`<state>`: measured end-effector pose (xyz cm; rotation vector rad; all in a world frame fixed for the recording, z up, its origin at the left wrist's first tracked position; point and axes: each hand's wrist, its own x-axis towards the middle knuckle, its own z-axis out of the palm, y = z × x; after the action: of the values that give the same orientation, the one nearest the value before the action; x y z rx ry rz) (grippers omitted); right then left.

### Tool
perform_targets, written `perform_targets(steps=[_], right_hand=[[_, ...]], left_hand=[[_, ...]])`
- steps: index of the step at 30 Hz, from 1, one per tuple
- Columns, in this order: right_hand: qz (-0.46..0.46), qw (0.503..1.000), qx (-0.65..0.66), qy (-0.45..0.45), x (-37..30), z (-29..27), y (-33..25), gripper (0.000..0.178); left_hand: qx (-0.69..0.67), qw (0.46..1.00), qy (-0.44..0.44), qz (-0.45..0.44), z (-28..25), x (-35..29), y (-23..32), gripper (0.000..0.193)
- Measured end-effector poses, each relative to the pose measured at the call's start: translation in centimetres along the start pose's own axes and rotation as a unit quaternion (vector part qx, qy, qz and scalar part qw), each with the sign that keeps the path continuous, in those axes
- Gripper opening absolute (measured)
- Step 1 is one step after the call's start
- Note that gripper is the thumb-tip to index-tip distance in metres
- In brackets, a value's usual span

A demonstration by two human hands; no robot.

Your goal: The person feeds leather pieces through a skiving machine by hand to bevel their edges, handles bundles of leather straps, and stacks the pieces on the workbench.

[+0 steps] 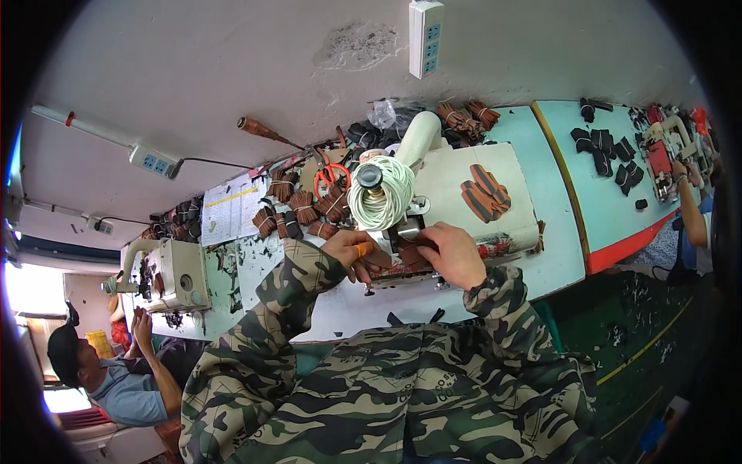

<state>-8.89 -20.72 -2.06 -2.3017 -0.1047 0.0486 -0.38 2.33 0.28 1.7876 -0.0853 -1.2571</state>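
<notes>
Brown piece [378, 256] sits pinched in left hand [350, 252].

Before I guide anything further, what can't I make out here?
Head view:
Brown piece in left hand: partly covered by fingers.
Right hand: lower fingers hidden beneath it.
Machine: working point hidden by white cord coil.
Far-right co-worker: cut off by dark rim.

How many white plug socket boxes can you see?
3: top socket box above the machine, left socket box on the wall, far-left socket box lower down. Others may be hidden.
</notes>
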Motion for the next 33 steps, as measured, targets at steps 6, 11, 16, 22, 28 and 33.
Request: perform_targets(steps=[6,11,16,22,28,33], right_hand=[[-0.052,0.998,0.016,-0.044,-0.7,-0.5,-0.5,0.015],[-0.136,0.984,0.102,-0.049,-1.0,-0.8,-1.0,0.015],[-0.127,0.984,0.119,-0.031,-1.1,-1.2,-0.8,0.014],[-0.049,0.995,0.076,-0.044,-1.3,-1.7,0.6,0.014],[-0.013,0.992,0.094,-0.078,-1.0,-2.3,0.8,0.015],[-0.061,0.998,-0.007,-0.032,0.8,-1.5,0.2,0.02]], left_hand=[[0.022,0.999,-0.003,0.04,0.7,0.4,-0.7,0.023],[0.082,0.991,-0.062,0.085,2.5,-0.4,0.6,0.025],[0.079,0.991,-0.083,0.065,2.3,-0.3,0.0,0.018],[0.036,0.997,0.048,-0.047,-1.5,0.1,0.0,0.019],[0.136,0.989,-0.006,-0.058,-3.3,1.7,0.8,0.023],[0.047,0.999,-0.01,0.003,0.5,1.3,3.7,0.023]])
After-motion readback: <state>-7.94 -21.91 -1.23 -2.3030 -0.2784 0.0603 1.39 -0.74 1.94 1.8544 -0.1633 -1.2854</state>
